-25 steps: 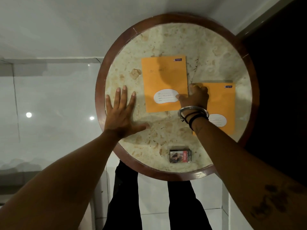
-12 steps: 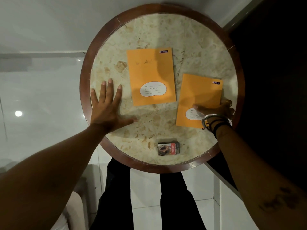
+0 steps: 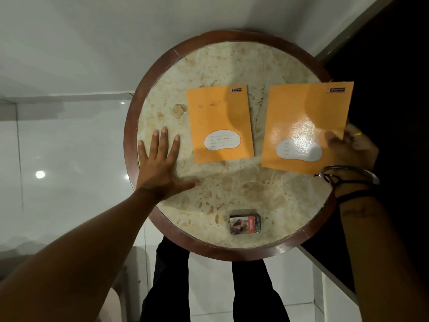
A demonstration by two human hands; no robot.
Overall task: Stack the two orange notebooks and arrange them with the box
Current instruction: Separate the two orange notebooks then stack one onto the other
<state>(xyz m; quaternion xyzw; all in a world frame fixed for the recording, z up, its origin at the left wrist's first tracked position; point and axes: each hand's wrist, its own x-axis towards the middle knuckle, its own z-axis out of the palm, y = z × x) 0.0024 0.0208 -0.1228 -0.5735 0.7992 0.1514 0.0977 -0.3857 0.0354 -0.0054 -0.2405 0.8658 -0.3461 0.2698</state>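
Two orange notebooks are in view. One orange notebook (image 3: 220, 123) lies flat near the middle of the round table (image 3: 148, 89). The second orange notebook (image 3: 304, 126) is lifted off the right side of the table, tilted and glossy, pinched at its lower right corner by my right hand (image 3: 350, 147). My left hand (image 3: 162, 163) rests flat on the tabletop, fingers spread, to the left of the lying notebook and apart from it. A small box (image 3: 245, 224) with a red and dark printed face lies near the table's front edge.
The table has a marble-like top and a brown wooden rim. Behind it is a white wall; to the right a dark area. Below the front edge I see my dark-trousered legs (image 3: 171, 287) on a white tiled floor.
My right hand slid the right notebook toward the table's right edge, then raised it off the surface by its corner. The left hand, the other notebook and the box stayed put.
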